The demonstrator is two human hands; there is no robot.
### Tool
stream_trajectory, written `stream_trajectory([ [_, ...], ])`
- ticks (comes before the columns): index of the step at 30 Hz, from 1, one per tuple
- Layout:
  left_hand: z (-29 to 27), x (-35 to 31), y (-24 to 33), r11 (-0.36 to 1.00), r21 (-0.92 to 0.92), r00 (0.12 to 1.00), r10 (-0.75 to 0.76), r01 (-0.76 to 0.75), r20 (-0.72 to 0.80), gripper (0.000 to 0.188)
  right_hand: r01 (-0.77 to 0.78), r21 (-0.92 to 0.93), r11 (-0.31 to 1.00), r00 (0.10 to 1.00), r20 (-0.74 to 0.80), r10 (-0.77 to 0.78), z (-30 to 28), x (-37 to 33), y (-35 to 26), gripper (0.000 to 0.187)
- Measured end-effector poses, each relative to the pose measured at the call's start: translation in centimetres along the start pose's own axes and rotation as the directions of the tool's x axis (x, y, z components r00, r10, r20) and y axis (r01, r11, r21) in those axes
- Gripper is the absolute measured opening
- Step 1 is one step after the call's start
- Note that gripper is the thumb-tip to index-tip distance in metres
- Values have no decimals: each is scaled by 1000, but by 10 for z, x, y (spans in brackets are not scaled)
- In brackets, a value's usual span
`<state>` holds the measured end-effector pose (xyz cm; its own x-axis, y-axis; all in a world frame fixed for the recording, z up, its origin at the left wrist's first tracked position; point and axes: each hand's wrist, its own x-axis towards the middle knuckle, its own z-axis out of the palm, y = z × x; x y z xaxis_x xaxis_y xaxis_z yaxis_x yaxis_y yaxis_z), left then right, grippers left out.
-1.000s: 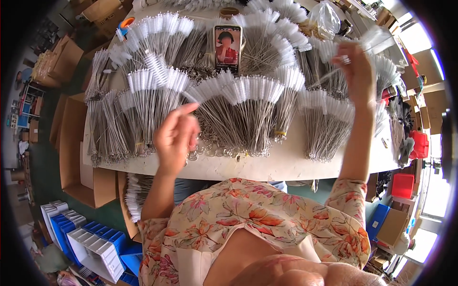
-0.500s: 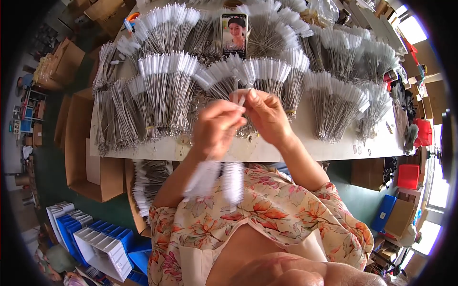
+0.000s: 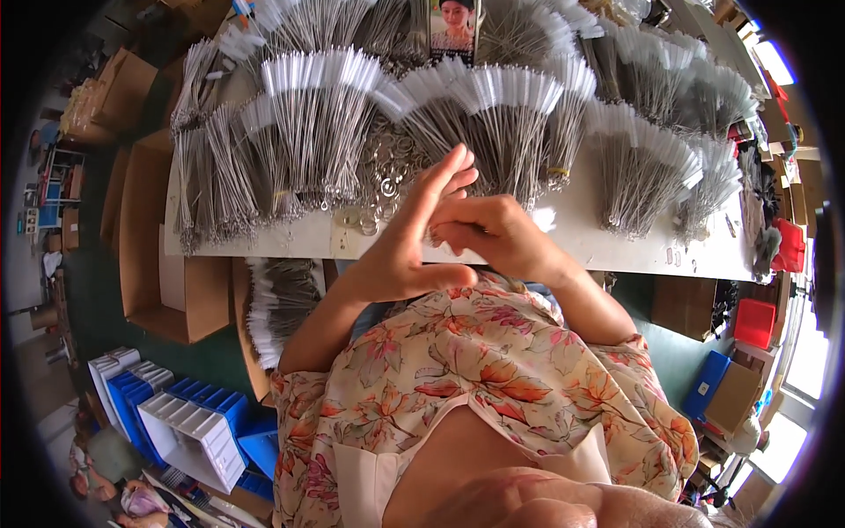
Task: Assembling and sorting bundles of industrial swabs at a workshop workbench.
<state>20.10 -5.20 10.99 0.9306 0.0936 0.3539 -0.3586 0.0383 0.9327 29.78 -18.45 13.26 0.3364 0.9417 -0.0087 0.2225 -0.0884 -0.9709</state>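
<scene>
Left hand (image 3: 405, 251): We hold it wide in the middle of the frame, fingers straight, thumb far out, nothing seen in it.
Right hand (image 3: 497, 231): Its fingers curl in just beside the left; we cannot tell if they hold something.
Wire brushes (image 3: 330, 79): They lie in fans across the upper half of the frame. We seem to be doing small finger work with them, maybe between two grips.
Metal rings (image 3: 387, 187): They lie loose near the left fingers. If we need one, that calls for a fine pinch.
White table (image 3: 634, 253): Fans crowd it behind our hands, so a long reach could bump them.
Phone (image 3: 453, 31): It stands among the brushes at the top middle.
Cardboard box (image 3: 216, 304): It sits open at the left, off the table.
</scene>
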Motion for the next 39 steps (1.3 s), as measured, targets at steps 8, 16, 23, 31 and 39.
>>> stream_trajectory([
  [8,-5,-37,7,896,410,980,115,-172,159,23,-467,261,845,851,394,348,-8,-24,9,18],
  [16,11,-38,-19,790,502,935,314,-352,163,20,-598,290,747,753,523,400,-19,-34,30,21],
  [23,20,-20,-48,773,429,884,395,-467,250,28,-653,340,677,737,492,464,-35,-52,48,21],
  [31,-37,21,-83,452,843,956,144,-293,255,16,-52,-999,5,925,-47,377,-26,-74,84,4],
  [39,-48,24,-75,540,808,972,123,-236,201,5,-227,-478,849,969,-202,146,-25,-66,77,15],
])
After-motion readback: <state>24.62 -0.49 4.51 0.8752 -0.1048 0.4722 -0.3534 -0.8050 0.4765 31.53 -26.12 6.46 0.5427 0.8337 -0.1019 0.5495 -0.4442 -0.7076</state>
